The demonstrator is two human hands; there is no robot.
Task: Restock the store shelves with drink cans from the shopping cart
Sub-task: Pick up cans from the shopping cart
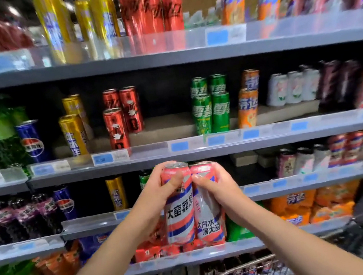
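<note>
The left hand (pixel 160 202) grips a tall pink aluminium can with red, white and blue stripes (pixel 178 203), fingers curled round it; the right hand (pixel 217 190) grips a matching pink striped can (pixel 207 207). Both cans are upright, touching, held in front of the grey metal shelves (pixel 201 152). Likely next: pick the bare gap on the middle shelf, between the red cans (pixel 122 115) and the green cans (pixel 211 106), lift over the clear lip, set down level, labels forward
</note>
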